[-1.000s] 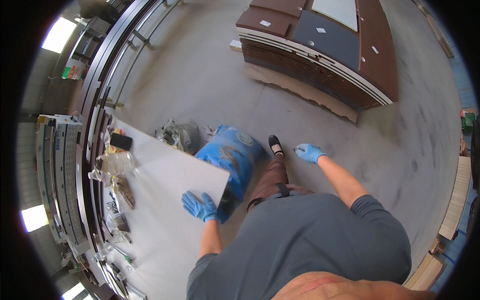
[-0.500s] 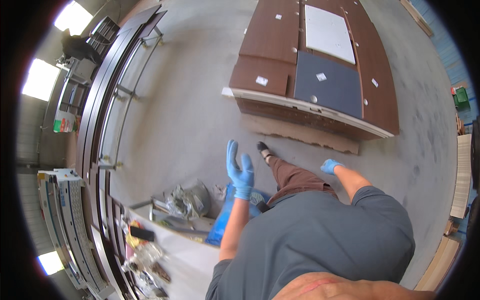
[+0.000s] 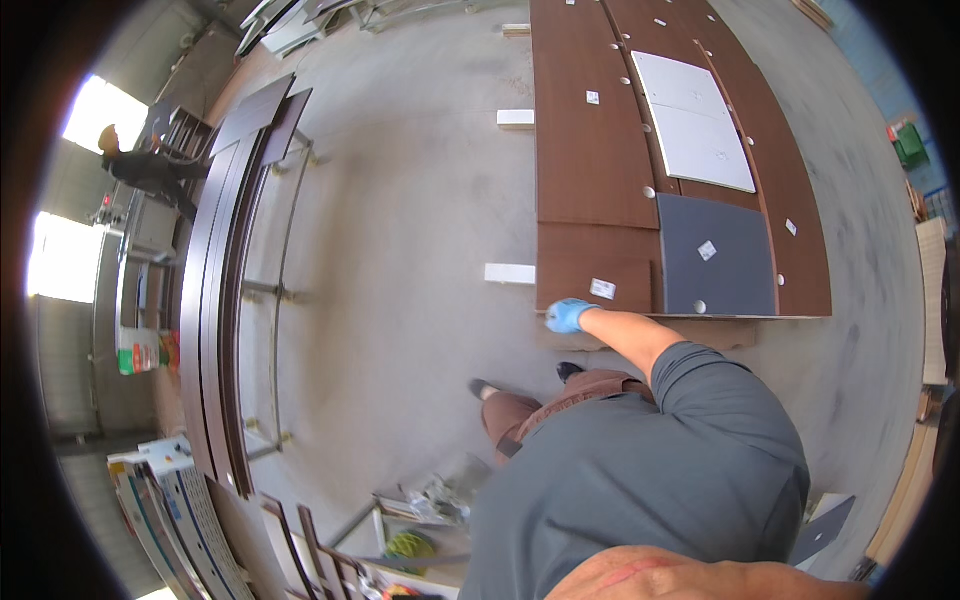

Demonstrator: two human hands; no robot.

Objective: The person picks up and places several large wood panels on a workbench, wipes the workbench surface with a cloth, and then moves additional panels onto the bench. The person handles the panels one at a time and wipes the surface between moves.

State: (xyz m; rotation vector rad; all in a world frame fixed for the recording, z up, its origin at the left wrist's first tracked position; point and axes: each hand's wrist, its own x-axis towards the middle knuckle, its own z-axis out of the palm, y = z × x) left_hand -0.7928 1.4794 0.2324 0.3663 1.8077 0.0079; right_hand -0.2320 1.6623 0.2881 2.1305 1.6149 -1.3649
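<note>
Panel [image 3: 592, 252], brown, lies just beyond the gloved right hand [image 3: 567, 315], which looks curled; whether it's pinching anything, can't tell, so slow, light handling suits that near edge best

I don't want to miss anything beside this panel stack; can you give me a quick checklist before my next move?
1. Right hand protected: ok, it wears a blue glove.
2. Left hand in view: not ok, it is out of sight.
3. Right hand touching the stack of flat brown panels: cannot tell; it overlaps the near left corner in view.
4. Right hand free of any object: cannot tell, too small.
5. Dark grey rectangular panel lying flat on the stack: ok.
6. Nothing showing past the stack's left side: not ok, a white rectangular bar does.
</note>
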